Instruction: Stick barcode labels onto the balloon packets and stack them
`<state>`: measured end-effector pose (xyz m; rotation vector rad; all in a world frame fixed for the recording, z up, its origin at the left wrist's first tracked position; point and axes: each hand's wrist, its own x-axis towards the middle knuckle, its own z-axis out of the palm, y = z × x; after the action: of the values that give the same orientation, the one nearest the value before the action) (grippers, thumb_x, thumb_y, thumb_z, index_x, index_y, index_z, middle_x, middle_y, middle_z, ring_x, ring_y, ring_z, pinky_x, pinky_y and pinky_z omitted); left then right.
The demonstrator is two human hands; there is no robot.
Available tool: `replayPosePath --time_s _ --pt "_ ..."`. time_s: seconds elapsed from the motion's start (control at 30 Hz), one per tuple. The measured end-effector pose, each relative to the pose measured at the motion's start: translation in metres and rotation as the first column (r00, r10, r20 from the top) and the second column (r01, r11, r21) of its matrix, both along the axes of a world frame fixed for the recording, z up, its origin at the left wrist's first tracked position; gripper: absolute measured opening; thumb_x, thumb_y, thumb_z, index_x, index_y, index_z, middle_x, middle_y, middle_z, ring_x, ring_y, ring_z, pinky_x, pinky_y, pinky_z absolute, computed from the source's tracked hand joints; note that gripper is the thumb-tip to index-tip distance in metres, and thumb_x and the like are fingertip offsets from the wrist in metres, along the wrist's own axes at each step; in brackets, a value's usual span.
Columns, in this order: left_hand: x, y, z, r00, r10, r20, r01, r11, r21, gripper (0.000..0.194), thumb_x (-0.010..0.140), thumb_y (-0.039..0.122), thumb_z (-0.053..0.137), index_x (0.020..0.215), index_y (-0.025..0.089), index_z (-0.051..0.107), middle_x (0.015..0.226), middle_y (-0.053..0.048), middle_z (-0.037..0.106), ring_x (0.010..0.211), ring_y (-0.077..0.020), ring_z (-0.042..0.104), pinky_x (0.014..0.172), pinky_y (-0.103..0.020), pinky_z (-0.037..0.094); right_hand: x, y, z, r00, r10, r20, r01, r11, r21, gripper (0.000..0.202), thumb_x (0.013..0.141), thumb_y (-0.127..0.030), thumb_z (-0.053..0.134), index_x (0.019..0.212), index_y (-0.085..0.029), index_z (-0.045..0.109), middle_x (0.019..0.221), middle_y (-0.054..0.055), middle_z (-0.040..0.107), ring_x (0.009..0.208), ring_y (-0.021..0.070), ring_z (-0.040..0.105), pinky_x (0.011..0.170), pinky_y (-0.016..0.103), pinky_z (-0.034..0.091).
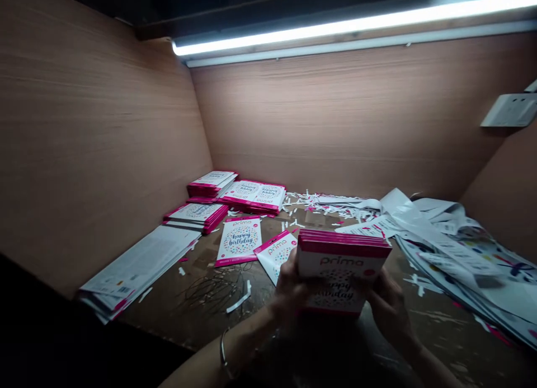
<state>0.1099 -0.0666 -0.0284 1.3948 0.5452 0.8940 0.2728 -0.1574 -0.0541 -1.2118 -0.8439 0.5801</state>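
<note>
A stack of pink-and-white "prima happy birthday" packets (335, 253) is held upright above the brown table. My left hand (291, 287) grips its left side, with a bracelet on that wrist. Around the right side wraps my right hand (384, 298). Both hands are partly blurred. Just behind the stack, a tilted loose packet (277, 253) lies partly hidden by my left hand. Another loose packet (240, 239) lies flat to its left, face up.
Piled packets (251, 195) stand at the back left, with long printed sheets (138, 265) in front. White paper scraps litter the table (197, 315). Label strips (444, 242) heap at the right. A socket (509, 110) is on the right wall, under a light tube (356, 27).
</note>
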Motion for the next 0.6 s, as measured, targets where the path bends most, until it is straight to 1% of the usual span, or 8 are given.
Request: replayPosePath --time_s 0.07,0.17,0.27,0.33,0.47,0.6 --pt "-0.003 -0.004 -0.005 0.999 0.049 0.000 -0.048 0.998 0.040 0.055 0.053 0.021 0.079 0.102 0.019 0.055 0.090 -0.001 0.063 0.084 -0.0209 0.057 0.071 -0.028 0.049 -0.002 -0.008 -0.003 0.989 -0.070 0.129 0.073 0.997 -0.020 0.039 0.064 -0.031 0.070 0.099 -0.019 0.057 0.091 0.008 0.066 0.078 0.0235 0.060 0.062 0.031 0.051" --pt "-0.009 -0.008 -0.006 0.999 0.047 -0.014 -0.045 0.993 0.108 0.050 0.058 0.024 0.076 0.103 0.020 0.056 0.092 -0.002 0.063 0.085 -0.0212 0.057 0.073 -0.029 0.049 -0.006 -0.017 -0.008 0.965 -0.132 0.228 0.143 0.989 -0.031 0.037 0.065 -0.035 0.068 0.097 -0.020 0.056 0.087 0.007 0.066 0.079 0.0247 0.060 0.062 0.030 0.051" --pt "-0.012 -0.012 -0.007 0.999 0.027 -0.034 -0.022 0.989 0.144 0.051 0.061 0.025 0.074 0.108 0.021 0.053 0.094 -0.003 0.064 0.086 -0.0217 0.058 0.076 -0.030 0.049 -0.009 -0.022 -0.014 0.963 -0.134 0.235 0.152 0.987 -0.059 0.036 0.066 -0.036 0.067 0.096 -0.021 0.056 0.085 0.005 0.066 0.078 0.0242 0.060 0.063 0.029 0.050" --pt "-0.013 -0.014 -0.009 0.998 0.039 -0.051 -0.030 0.987 0.157 0.053 0.062 0.025 0.074 0.110 0.021 0.052 0.094 -0.003 0.064 0.086 -0.0221 0.058 0.077 -0.031 0.048 -0.010 -0.024 -0.018 0.963 -0.130 0.235 0.151 0.986 -0.071 0.038 0.066 -0.036 0.068 0.098 -0.021 0.054 0.087 0.005 0.066 0.080 0.0239 0.060 0.065 0.029 0.051" --pt "-0.012 -0.016 -0.010 0.998 0.047 -0.046 -0.039 0.985 0.168 0.049 0.063 0.026 0.073 0.107 0.021 0.053 0.094 -0.003 0.063 0.084 -0.0217 0.058 0.075 -0.030 0.048 -0.010 -0.025 -0.022 0.964 -0.135 0.230 0.153 0.986 -0.062 0.039 0.067 -0.034 0.067 0.101 -0.022 0.053 0.088 0.004 0.066 0.079 0.0228 0.060 0.064 0.028 0.051" --pt "-0.011 -0.017 -0.007 0.999 0.042 -0.024 -0.037 0.986 0.164 0.052 0.062 0.028 0.074 0.108 0.021 0.050 0.094 -0.004 0.062 0.082 -0.0211 0.058 0.071 -0.029 0.048 -0.008 -0.025 -0.022 0.963 -0.151 0.222 0.169 0.984 -0.063 0.033 0.066 -0.037 0.068 0.092 -0.022 0.055 0.083 0.004 0.065 0.075 0.0225 0.059 0.062 0.028 0.051"
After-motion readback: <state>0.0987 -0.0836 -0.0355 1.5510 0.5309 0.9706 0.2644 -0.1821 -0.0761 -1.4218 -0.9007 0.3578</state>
